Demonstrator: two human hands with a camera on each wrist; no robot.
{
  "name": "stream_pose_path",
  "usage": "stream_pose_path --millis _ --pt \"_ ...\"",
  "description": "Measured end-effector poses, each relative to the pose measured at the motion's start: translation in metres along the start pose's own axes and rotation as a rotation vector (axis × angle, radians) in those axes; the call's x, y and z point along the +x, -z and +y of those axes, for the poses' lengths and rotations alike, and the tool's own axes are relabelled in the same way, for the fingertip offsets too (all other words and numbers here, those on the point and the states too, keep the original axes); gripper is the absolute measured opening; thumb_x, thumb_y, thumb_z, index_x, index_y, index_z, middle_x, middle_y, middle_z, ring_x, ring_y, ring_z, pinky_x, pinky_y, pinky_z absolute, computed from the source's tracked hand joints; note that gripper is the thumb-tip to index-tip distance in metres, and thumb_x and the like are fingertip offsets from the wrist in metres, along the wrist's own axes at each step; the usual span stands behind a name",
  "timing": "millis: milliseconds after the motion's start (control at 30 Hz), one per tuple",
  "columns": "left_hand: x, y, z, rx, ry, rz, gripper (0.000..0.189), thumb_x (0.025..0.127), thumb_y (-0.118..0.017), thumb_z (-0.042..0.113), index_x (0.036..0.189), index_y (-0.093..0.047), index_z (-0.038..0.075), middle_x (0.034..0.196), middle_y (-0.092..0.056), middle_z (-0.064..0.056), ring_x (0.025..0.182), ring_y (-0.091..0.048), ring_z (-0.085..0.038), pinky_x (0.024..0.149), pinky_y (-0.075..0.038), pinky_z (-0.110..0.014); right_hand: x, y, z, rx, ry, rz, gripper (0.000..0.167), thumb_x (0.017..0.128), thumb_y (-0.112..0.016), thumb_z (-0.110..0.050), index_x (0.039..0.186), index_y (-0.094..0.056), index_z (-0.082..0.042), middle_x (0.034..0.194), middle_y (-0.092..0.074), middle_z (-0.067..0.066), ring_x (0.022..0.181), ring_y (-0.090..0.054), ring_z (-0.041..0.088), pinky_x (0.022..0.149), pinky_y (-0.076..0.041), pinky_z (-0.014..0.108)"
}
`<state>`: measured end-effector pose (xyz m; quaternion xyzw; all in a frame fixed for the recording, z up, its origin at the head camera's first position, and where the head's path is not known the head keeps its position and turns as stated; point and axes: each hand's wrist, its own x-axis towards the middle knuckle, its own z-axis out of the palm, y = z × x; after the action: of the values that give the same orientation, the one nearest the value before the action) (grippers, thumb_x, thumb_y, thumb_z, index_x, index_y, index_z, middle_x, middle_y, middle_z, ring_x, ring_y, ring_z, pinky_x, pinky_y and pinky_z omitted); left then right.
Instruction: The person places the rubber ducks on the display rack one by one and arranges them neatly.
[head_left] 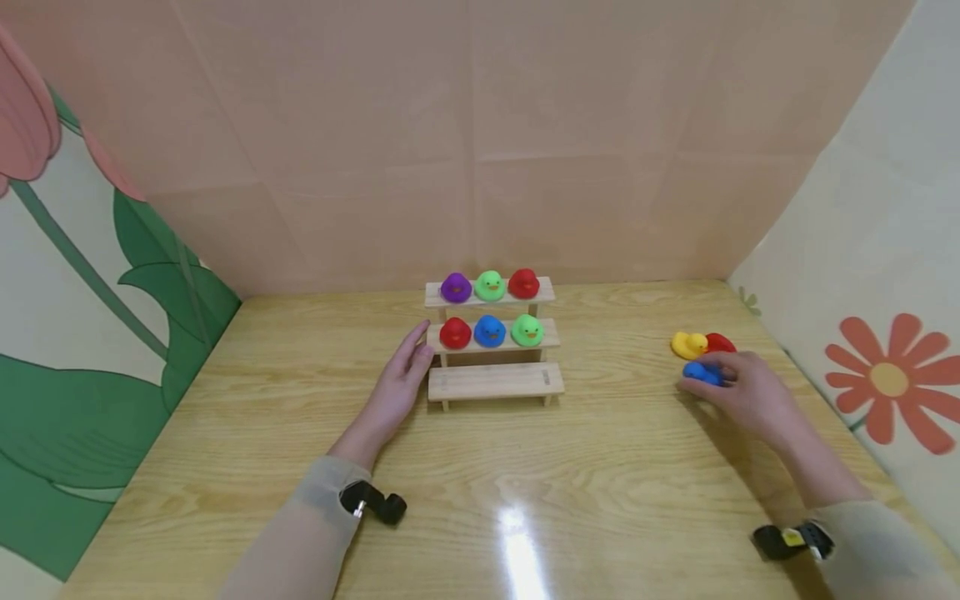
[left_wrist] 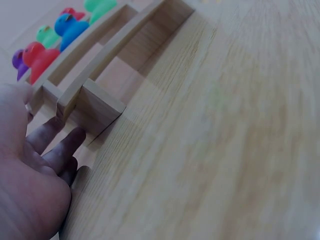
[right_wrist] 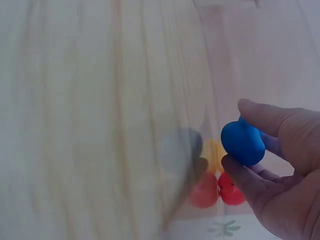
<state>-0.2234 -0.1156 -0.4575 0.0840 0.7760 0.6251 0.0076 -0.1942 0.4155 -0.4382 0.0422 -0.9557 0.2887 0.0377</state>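
Observation:
At the right of the table, my right hand (head_left: 753,396) pinches a blue rubber duck (right_wrist: 243,142) between thumb and fingers. Just beyond it sit a yellow duck (head_left: 688,344) and a red duck (head_left: 720,342), partly hidden by the hand. My left hand (head_left: 401,375) rests at the left side of a three-step wooden rack (head_left: 495,381), fingers nearly straight along its end. Purple (head_left: 456,287), green (head_left: 491,286) and red (head_left: 523,283) ducks stand on the top step. The middle step carries red (head_left: 455,333), blue (head_left: 490,332) and green (head_left: 528,331) ducks; the lowest step is bare.
The wood-grain table (head_left: 300,417) meets a plain pinkish backdrop (head_left: 360,150) behind the rack. Side panels bear a painted green leaf (head_left: 67,425) at left and an orange flower (head_left: 888,379) at right. Light glares off the table's front middle.

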Motion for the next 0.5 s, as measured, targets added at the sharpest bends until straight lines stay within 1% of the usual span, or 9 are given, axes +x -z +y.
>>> stream_pose_path --millis 133,233,300,400,500 --pt "0.0 0.0 -0.001 0.002 -0.01 -0.003 0.065 0.116 -0.049 0.055 0.176 -0.031 0.034 0.178 -0.034 -0.009 0.162 -0.033 -0.033 0.133 -0.026 -0.052 0.0 -0.005 -0.01 0.039 0.021 0.017 0.062 0.103 -0.08 -0.044 0.141 -0.07 0.004 0.132 -0.067 0.028 0.114 -0.068 0.047 0.093 -0.061 0.064" --pt "0.001 0.0 -0.001 0.0 -0.015 -0.003 0.063 0.118 -0.048 0.05 0.176 -0.03 0.033 0.178 -0.033 -0.01 0.162 -0.033 -0.034 0.133 -0.025 -0.054 0.001 -0.008 -0.018 0.061 0.015 0.02 0.063 0.103 -0.08 -0.045 0.142 -0.069 0.003 0.135 -0.068 0.029 0.118 -0.069 0.048 0.095 -0.061 0.064" --pt "0.0 0.0 -0.001 0.0 -0.015 -0.004 0.061 0.119 -0.048 0.048 0.176 -0.03 0.033 0.178 -0.033 -0.01 0.162 -0.033 -0.034 0.133 -0.025 -0.054 0.001 -0.009 -0.024 0.085 0.009 0.019 0.065 0.102 -0.081 -0.045 0.143 -0.068 0.003 0.136 -0.069 0.029 0.121 -0.069 0.05 0.096 -0.062 0.06" --pt "0.0 0.001 -0.001 -0.001 -0.011 -0.008 0.062 0.118 -0.048 0.051 0.175 -0.031 0.035 0.178 -0.033 -0.009 0.163 -0.033 -0.033 0.133 -0.025 -0.053 0.0 -0.01 -0.033 0.126 0.004 0.003 0.067 0.103 -0.08 -0.048 0.146 -0.067 0.002 0.139 -0.067 0.027 0.125 -0.067 0.051 0.092 -0.064 0.036" --pt "0.0 0.001 -0.001 -0.002 -0.003 -0.011 0.065 0.116 -0.049 0.057 0.175 -0.031 0.037 0.178 -0.033 -0.008 0.163 -0.033 -0.031 0.134 -0.025 -0.051 -0.002 -0.012 -0.043 0.18 0.006 -0.005 0.067 0.103 -0.079 -0.05 0.148 -0.066 -0.002 0.142 -0.066 0.024 0.129 -0.066 0.051 0.085 -0.059 0.016"
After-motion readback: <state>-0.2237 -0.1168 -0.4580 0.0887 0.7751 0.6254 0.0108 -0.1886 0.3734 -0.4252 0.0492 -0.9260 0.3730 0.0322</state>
